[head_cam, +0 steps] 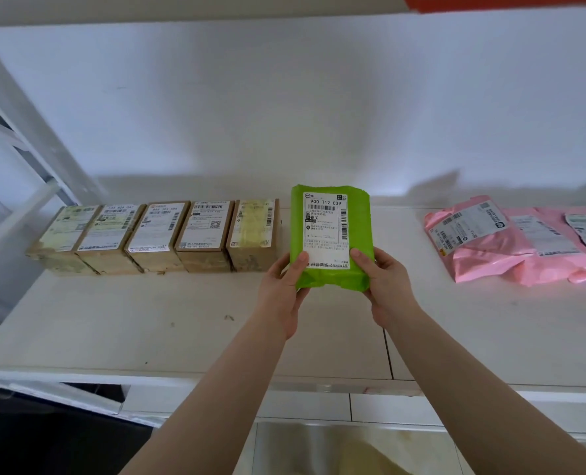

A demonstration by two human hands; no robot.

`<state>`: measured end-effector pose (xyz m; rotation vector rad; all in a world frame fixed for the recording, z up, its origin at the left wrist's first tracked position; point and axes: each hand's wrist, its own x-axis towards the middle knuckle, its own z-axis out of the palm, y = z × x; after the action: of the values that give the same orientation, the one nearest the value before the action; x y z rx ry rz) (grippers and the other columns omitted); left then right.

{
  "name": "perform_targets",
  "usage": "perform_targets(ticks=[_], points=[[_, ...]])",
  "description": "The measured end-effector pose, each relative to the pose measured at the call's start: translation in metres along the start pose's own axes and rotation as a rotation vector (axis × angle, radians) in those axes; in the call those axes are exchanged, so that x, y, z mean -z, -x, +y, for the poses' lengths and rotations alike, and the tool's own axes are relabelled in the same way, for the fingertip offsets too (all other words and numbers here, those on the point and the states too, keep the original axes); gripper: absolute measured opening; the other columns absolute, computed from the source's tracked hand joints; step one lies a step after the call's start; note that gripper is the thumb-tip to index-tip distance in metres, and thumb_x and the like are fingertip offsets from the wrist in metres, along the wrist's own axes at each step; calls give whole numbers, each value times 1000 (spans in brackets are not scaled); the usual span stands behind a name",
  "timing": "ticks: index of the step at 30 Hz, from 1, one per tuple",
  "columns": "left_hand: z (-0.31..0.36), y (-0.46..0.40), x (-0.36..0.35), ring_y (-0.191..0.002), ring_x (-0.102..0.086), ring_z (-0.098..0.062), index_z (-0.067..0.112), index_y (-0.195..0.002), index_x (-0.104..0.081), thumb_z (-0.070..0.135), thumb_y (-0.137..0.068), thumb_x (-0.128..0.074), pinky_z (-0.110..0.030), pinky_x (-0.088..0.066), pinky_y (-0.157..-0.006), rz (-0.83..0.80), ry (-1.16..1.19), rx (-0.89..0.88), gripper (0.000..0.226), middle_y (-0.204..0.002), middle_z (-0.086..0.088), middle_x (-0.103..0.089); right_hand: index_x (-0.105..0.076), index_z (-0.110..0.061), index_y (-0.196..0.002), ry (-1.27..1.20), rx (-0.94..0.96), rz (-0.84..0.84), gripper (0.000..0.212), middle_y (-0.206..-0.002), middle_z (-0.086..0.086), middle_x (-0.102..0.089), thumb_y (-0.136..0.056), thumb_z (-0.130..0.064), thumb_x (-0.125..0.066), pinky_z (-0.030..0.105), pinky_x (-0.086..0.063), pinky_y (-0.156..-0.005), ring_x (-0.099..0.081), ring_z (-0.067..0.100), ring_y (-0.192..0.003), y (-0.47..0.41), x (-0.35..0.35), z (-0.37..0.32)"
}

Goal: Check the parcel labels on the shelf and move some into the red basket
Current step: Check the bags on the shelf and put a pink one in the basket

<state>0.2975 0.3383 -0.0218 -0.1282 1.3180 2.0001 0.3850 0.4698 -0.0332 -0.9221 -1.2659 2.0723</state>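
Observation:
A green plastic parcel (331, 279) with a white printed label (325, 231) facing me is held above the white shelf (181, 323), near its middle. My left hand (283, 289) grips its lower left edge, thumb on the label. My right hand (385, 286) grips its lower right edge, thumb on the label too. Left of it, several brown cardboard boxes (158, 234) stand in a row with labels up. To the right lie several pink plastic parcels (510, 241), overlapping. No red basket is in view.
The white back wall rises behind the parcels. A white shelf upright (38, 132) slants at the far left. An orange-red object (504, 3) shows at the top right edge. The shelf's front edge (284, 382) runs below my forearms.

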Motion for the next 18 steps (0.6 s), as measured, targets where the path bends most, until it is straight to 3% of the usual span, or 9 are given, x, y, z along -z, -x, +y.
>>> perform_targets(ticks=[2, 6, 9, 11, 14, 18], points=[[-1, -4, 0, -87, -71, -10, 3, -129, -57, 9, -89, -67, -20, -59, -75, -7, 18, 17, 41, -110, -8, -72, -67, -5, -122, -3, -45, 29, 33, -98, 6, -76, -90, -12, -70, 29, -63, -71, -73, 16, -78, -8, -4, 1], [-5, -15, -2, -86, -67, -13, -5, -118, -61, 4, -90, -65, -27, -51, -94, 90, 32, 46, 30, -111, -13, -69, -65, -5, -124, -19, -117, 62, 34, -92, 3, -73, -92, -12, -69, 22, -59, -58, -70, 12, -71, -21, -14, 7], [-8, -26, 0, -78, -66, -12, 6, -99, -67, 16, -88, -70, -27, -53, -77, 187, -71, 55, 15, -91, -3, -71, -64, -4, -123, -8, -137, 82, 32, -85, 1, -71, -91, -10, -69, 18, -54, -49, -66, 12, -68, -30, -23, 11], [-10, -35, 3, -75, -65, -13, 13, -92, -66, 25, -86, -73, -29, -54, -72, 253, -156, 64, 15, -86, 0, -68, -64, -3, -124, 3, -139, 83, 34, -86, 3, -70, -91, -9, -70, 18, -56, -50, -66, 13, -69, -36, -28, 13], [-11, -44, 8, -82, -67, -20, 9, -101, -67, 31, -83, -76, -37, -58, -83, 291, -193, 77, 29, -92, -5, -69, -62, -1, -127, 36, -136, 77, 39, -95, 10, -71, -90, -10, -71, 24, -59, -58, -68, 16, -72, -44, -32, 17], [-10, -50, 13, -88, -68, -26, 8, -81, -63, 28, -84, -76, -37, -57, -88, 319, -181, 82, 24, -92, -11, -69, -61, 2, -127, 86, -116, 67, 37, -88, 5, -70, -92, -8, -69, 22, -60, -60, -67, 13, -71, -49, -34, 24]])
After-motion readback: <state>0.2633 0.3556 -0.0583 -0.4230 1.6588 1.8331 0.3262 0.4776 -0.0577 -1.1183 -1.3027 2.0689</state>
